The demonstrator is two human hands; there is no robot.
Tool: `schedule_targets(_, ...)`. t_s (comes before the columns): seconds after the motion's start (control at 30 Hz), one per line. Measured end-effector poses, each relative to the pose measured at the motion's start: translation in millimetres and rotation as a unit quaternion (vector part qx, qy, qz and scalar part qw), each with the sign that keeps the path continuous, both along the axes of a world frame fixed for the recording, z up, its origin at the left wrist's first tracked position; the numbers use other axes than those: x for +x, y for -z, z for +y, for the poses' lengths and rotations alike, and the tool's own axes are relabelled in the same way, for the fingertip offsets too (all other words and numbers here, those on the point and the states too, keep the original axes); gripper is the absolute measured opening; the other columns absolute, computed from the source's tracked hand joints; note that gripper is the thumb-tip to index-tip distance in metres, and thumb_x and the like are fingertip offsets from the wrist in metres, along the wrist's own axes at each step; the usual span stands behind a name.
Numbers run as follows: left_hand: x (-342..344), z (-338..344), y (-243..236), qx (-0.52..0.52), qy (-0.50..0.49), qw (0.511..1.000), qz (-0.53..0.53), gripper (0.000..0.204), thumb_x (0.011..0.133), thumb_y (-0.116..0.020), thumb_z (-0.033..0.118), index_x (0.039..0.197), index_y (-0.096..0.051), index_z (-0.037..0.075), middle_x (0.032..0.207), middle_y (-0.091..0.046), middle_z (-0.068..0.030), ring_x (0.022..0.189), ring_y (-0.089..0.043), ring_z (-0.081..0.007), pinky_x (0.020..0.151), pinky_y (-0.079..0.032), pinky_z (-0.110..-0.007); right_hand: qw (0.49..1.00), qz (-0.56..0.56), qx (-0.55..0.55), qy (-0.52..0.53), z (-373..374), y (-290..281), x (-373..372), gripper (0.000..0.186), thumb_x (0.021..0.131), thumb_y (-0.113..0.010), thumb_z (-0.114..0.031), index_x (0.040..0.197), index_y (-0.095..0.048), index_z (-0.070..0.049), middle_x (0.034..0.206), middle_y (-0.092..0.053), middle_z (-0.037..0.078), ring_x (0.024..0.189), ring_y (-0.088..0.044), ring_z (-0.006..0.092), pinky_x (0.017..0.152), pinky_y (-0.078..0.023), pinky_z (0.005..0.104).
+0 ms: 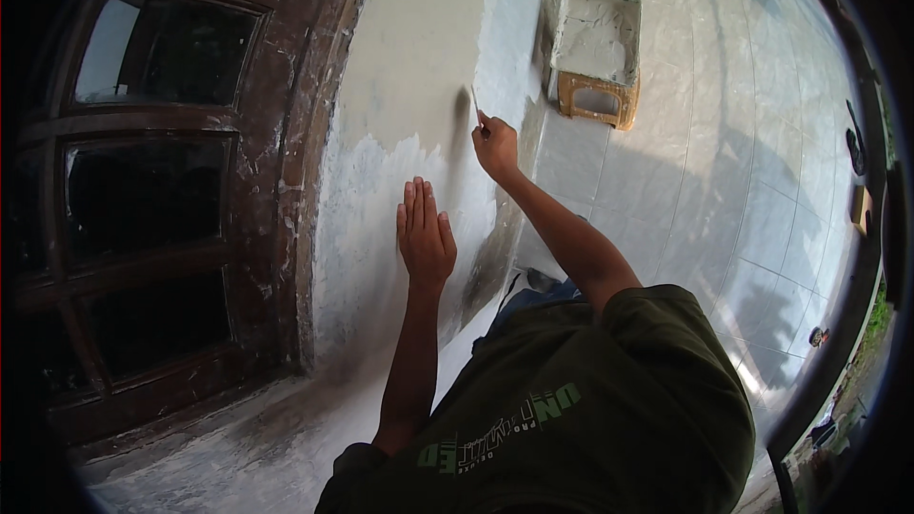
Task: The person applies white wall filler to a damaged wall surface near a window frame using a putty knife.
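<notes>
Before me stands one patchy, cream-and-white plastered wall [409, 57], the right hand [496, 149] clamped on one thin, pale-bladed tool [477, 108], the left hand [426, 238] flat with four fingers together.

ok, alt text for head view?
Right hand holds a thin tool at a patchy wall; left hand is open, palm toward it. A paned door stands left; upper right, a tray of pale paste sits on a stool.

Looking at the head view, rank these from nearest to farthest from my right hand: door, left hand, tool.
1. Tool: held in your right hand.
2. Left hand: lower left in view.
3. Door: far left.
</notes>
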State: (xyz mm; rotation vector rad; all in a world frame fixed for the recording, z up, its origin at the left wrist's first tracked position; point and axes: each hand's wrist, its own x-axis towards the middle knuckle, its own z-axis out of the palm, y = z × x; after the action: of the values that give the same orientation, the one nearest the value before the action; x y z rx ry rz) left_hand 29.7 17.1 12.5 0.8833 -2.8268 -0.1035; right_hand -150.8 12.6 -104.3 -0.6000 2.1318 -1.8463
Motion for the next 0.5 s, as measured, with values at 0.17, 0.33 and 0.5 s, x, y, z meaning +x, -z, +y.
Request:
schedule_targets(0.17, 5.3, -2.1, 0.8, 0.013, 0.003, 1.0, 0.01, 0.051, 0.098, -0.037, 0.018, 0.145, -0.038, -0.004, 0.153, -0.037, -0.0177, 0.146, -0.028, -0.0323, 0.117, -0.019, -0.048, 0.989, 0.055, -0.026, -0.132, 25.4, 2.4, 93.9, 0.035, 0.076, -0.064, -0.004, 0.11, -0.065, 0.003, 0.074, -0.061, 0.017, 0.076, -0.061, 0.0342, 0.069, -0.05, 0.0438)
schedule_targets(0.33, 6.7, -0.3, -2.6, 0.017, 0.007, 1.0, 0.013, 0.051, 0.098, -0.037, 0.017, 0.145, -0.038, -0.004, 0.153, -0.037, -0.0181, 0.146, -0.028, -0.0326, 0.117, -0.019, -0.048, 0.99, 0.044, -0.035, -0.13, 58.1, -9.3, 73.2, 0.032, 0.08, -0.064, -0.005, 0.111, -0.067, 0.004, 0.069, -0.059, 0.014, 0.061, -0.059, 0.0276, 0.06, -0.048, 0.0383)
schedule_targets(0.5, 1.7, -1.5, -0.6, 0.016, 0.013, 1.0, 0.012, 0.051, 0.099, -0.036, 0.017, 0.144, -0.039, -0.004, 0.154, -0.036, -0.018, 0.146, -0.027, -0.0329, 0.118, -0.018, -0.048, 0.996, 0.086, 0.01, -0.011, -4.4, -24.8, 3.1, 0.021, 0.082, -0.061, -0.004, 0.1, -0.065, 0.006, 0.073, -0.061, 0.017, 0.066, -0.06, 0.0305, 0.063, -0.048, 0.0408)
